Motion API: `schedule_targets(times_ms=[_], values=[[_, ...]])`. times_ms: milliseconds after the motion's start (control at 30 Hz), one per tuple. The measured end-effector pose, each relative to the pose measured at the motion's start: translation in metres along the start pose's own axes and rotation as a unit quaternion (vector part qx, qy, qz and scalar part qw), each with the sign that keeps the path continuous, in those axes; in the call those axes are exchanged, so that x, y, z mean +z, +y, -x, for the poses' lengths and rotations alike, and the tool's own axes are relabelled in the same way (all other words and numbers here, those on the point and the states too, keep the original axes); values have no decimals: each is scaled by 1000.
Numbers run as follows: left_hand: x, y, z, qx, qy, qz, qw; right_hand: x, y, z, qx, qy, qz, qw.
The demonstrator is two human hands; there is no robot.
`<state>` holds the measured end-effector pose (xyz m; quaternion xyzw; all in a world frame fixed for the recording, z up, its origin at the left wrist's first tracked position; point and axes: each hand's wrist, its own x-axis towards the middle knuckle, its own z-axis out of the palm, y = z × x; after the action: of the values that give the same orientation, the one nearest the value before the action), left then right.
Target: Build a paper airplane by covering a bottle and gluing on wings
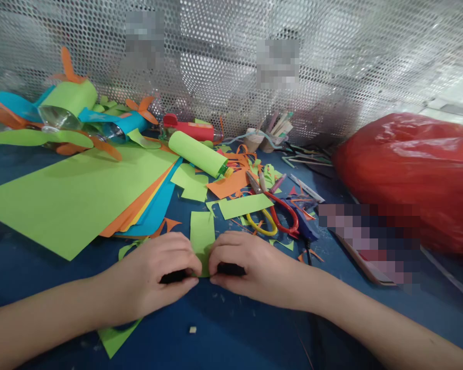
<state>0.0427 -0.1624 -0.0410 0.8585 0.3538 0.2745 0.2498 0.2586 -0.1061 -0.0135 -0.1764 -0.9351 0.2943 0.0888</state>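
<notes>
Both nearly closed | left hand (154,272), right hand (250,267) | pinching green paper (202,231)

Paper strip (202,231), one; lime green, plain, matt. Form: narrow rectangle, far edge cut nearly straight. Pose: long sides running away from the person, near end at the fingertips of the left hand (196,277) and right hand (211,276), one at each side. Location: at the desk (247,329), between both hands. Side edges partly hidden by fingers; any fold there indiscernible.
</notes>
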Motion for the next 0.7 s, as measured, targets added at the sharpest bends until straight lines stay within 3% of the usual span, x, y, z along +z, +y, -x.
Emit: schedule_targets(times_ms=[233,367,433,533,600,700], values=[[2,-3,2,-29,40,-39,998,-2,-8,4,27,28,-81,996],[0,-6,-1,-26,67,-27,997,-5,-11,5,63,106,-228,966],[-2,-5,-3,-82,69,5,994,-7,-10,3,94,163,-301,935],[-7,-1,-5,-232,59,94,966,-9,-4,0,139,232,-350,897],[-9,2,-6,-293,56,154,942,-9,0,-2,163,252,-343,890],[-11,4,-7,-323,52,224,918,-9,6,-4,186,256,-326,891]])
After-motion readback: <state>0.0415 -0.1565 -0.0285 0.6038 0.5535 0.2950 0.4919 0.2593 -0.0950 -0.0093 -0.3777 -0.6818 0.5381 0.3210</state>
